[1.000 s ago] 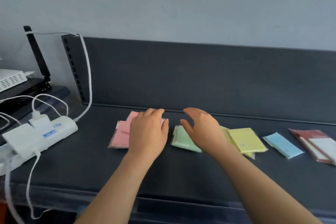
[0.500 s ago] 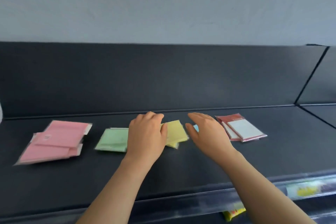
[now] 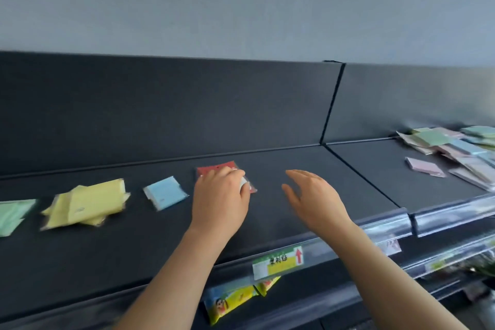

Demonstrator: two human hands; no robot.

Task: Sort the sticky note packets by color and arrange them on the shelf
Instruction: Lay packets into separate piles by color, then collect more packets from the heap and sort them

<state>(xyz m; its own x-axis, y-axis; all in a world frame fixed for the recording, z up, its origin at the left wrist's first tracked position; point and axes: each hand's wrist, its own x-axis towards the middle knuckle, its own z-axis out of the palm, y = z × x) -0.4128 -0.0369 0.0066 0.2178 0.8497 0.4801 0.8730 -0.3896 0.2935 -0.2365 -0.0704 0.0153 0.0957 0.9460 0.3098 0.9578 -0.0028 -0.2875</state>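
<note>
Sticky note packets lie in color groups on the dark shelf (image 3: 294,158), with two hands above them.

From the left come the green packets (image 3: 12,213), the yellow packets (image 3: 88,202), one blue packet (image 3: 164,191) and the red packet (image 3: 214,169). The left hand (image 3: 219,201) is over the red packet with its fingers bent down. I cannot tell if it holds the packet. The right hand (image 3: 313,198) is spread loose over bare shelf and holds nothing. Far right, on the next shelf part, a pink packet (image 3: 424,167) lies near a mixed pile (image 3: 455,147). The packets look light, thin and a bit bendy, and their shiny wrap may be slippery. It seems best to pinch one by an edge. The shelf is flat with lots of room, and a gray wall (image 3: 241,8) stands behind it.
</note>
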